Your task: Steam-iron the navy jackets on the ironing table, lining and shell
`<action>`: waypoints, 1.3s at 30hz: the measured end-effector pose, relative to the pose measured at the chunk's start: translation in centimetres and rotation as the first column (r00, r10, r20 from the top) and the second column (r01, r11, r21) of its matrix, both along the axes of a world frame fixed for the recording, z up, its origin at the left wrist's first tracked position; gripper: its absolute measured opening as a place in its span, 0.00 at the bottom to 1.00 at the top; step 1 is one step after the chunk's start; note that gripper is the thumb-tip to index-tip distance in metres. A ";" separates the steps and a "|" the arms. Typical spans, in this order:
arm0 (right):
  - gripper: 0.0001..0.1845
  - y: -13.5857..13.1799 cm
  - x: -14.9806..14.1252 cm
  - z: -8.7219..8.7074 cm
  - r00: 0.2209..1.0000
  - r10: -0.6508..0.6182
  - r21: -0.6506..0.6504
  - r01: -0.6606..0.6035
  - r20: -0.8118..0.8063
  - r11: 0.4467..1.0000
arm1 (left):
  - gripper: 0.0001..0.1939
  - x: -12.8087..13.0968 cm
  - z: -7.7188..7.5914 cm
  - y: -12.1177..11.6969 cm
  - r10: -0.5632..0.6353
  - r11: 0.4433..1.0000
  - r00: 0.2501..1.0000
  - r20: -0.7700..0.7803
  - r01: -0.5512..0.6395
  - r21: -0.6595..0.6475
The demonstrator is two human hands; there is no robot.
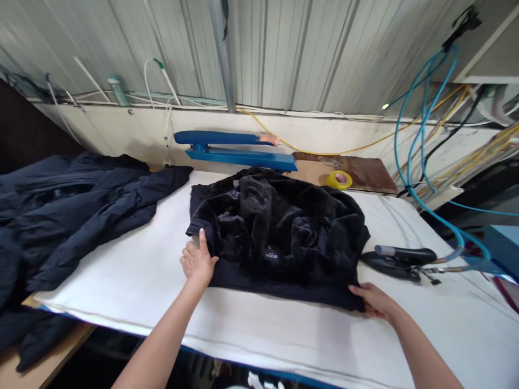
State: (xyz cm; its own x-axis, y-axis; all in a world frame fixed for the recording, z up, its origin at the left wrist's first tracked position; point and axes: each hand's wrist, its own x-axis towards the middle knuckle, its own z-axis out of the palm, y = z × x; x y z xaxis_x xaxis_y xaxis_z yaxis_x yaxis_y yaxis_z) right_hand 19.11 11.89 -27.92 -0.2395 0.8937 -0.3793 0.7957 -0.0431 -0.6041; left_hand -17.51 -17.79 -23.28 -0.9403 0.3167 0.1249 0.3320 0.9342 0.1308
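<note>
A black garment with a plush, furry inside and a small GUESS label (pixel 271 255) lies on the white-covered table in front of me. A smooth dark band (pixel 279 286) runs along its near edge. My left hand (pixel 197 260) rests at the garment's left edge, index finger stretched out and thumb apart, touching the cloth. At the near right corner, my right hand (pixel 375 300) pinches the band, thumb on top and the other fingers partly hidden beneath. Just right of the garment lies a black iron (pixel 399 262) with a hose.
Another dark jacket (pixel 81 210) is spread at the left, hanging over the edge. Behind stand a blue sleeve board (pixel 239 156) and a yellow tape roll (pixel 339 180) on a brown board (pixel 365 173). Blue hoses (pixel 425 124) hang at the right. White cloth (pixel 133 275) covers the table.
</note>
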 end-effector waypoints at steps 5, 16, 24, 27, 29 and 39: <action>0.25 0.9 -3.8 1.4 0.987 -0.123 0.036 0.120 0.101 0.992 | 0.12 6.1 -0.2 3.0 -0.689 0.721 0.724 0.032 0.681 0.127; 0.21 -1.9 1.5 0.5 0.857 -0.052 0.260 -0.096 0.512 0.961 | 0.22 12.0 -4.2 8.8 -0.757 0.651 0.649 0.069 0.742 0.161; 0.11 -3.5 1.1 1.3 0.855 0.004 0.623 -0.381 0.519 0.683 | 0.14 18.0 -4.9 12.8 -0.936 0.349 0.316 0.158 0.894 0.279; 0.10 -5.1 1.3 2.0 0.757 0.403 0.446 -0.638 0.515 0.628 | 0.15 19.4 -5.9 13.9 -0.926 0.374 0.331 0.182 0.873 0.313; 0.12 -6.0 1.5 1.9 0.662 0.533 0.386 -0.745 0.526 0.544 | 0.16 20.1 -6.2 14.2 -0.936 0.352 0.318 0.154 0.873 0.337; 0.18 -4.3 3.9 0.1 0.443 0.621 0.359 -0.895 0.647 0.264 | 0.13 21.7 -6.8 15.1 -0.936 0.333 0.273 0.223 0.892 0.305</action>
State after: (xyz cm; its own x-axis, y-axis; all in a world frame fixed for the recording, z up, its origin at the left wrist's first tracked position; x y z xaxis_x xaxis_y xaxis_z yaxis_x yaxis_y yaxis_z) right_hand 23.03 7.56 -27.83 -0.9258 0.3675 -0.0889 0.3597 0.9285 0.0925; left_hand 4.18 -2.73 -30.11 -0.0196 0.9998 0.0027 0.8769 0.0159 0.4804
